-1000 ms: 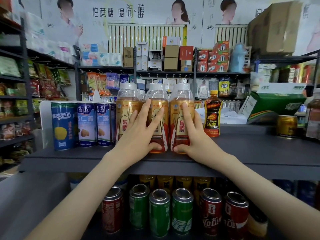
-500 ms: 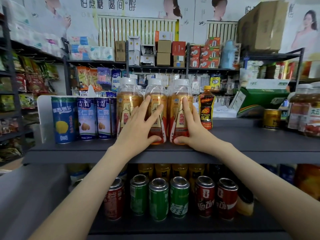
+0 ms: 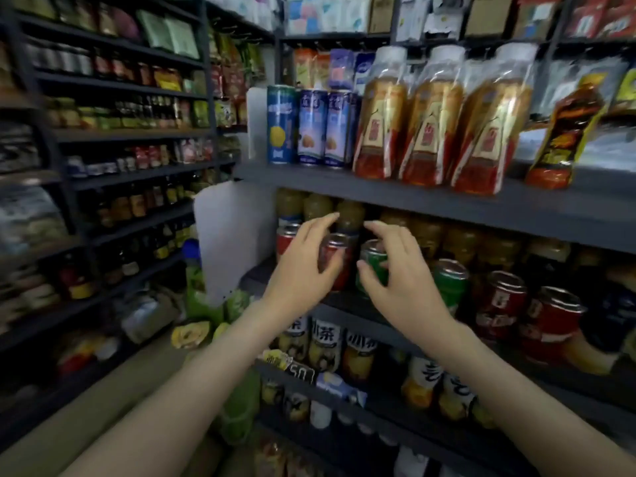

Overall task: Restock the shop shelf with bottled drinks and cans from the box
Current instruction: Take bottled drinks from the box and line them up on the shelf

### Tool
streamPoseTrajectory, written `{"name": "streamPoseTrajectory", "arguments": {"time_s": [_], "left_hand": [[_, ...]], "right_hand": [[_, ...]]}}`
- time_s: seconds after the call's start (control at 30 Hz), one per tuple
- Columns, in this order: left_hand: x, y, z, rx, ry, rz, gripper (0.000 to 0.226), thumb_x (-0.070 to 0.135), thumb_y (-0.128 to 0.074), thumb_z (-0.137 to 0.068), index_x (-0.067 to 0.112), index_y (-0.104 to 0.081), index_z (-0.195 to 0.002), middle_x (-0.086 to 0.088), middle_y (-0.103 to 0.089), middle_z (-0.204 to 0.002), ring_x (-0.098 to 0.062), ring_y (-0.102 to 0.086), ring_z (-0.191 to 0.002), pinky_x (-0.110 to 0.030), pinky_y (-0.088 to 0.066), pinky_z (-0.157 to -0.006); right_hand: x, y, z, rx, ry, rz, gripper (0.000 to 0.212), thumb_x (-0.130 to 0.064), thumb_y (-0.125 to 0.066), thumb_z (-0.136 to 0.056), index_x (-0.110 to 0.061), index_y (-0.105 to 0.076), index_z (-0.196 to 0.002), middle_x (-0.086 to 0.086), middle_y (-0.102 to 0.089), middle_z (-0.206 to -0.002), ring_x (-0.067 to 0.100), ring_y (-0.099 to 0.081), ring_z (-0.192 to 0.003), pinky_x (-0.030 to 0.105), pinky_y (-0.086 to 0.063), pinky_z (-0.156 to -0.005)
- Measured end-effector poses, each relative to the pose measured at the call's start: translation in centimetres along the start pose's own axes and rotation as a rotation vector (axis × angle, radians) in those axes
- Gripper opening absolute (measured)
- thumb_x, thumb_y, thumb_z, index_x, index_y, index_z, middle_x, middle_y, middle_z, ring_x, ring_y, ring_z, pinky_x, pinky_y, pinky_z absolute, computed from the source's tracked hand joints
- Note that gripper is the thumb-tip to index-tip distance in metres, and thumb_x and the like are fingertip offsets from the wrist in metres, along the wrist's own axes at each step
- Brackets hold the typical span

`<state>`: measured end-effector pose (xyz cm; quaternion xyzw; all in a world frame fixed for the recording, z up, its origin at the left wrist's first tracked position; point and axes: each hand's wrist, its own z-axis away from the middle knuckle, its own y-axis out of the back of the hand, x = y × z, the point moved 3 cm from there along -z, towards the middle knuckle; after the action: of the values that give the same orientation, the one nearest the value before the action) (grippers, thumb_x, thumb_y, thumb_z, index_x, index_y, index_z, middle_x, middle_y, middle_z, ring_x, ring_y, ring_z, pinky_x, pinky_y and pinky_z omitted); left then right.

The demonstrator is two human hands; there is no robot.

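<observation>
1. Two hands, left hand [image 3: 303, 270] and right hand [image 3: 404, 284], both empty, fingers loose and half spread, just in front of the front cans on the middle shelf [image 3: 354, 309]. Contact with any can impossible to tell through the blur.
2. Likely step: fetching the next load. No box in sight, so find it first. Draw both hands straight back, clear of the red can [image 3: 335, 261] and green can [image 3: 373, 266] between them.
3. Grip each drink round the body, set it upright beside its own kind, and turn the label toward the near edge.
4. On the top shelf [image 3: 395, 196]: three amber bottles [image 3: 430, 125], three tall blue cans [image 3: 311, 127] to their left, one dark bottle [image 3: 564, 132] to the right.
5. Middle shelf, front row: at least two green and three red cans, the rest too blurred to count.
</observation>
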<state>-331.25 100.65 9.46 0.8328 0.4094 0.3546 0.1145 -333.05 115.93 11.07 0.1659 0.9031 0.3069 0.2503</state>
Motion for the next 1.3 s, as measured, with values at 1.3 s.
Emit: {"name": "streamPoseTrajectory", "arguments": {"time_s": [1.3], "left_hand": [[-54.2,30.3,43.6,-0.336,1.473,-0.355,0.066,0.029,-0.055,-0.093,0.021,-0.023,-0.150,-0.006,-0.033,-0.148,-0.025,-0.035,-0.135,-0.032,-0.035,-0.106]], "right_hand": [[-18.7,-77.3,5.4,-1.314,-0.071,-0.182,0.061,-0.023,-0.053,-0.096,-0.027,-0.023,-0.148,-0.001,-0.029,-0.148,0.016,-0.042,-0.127,0.022,-0.044,-0.084]]}}
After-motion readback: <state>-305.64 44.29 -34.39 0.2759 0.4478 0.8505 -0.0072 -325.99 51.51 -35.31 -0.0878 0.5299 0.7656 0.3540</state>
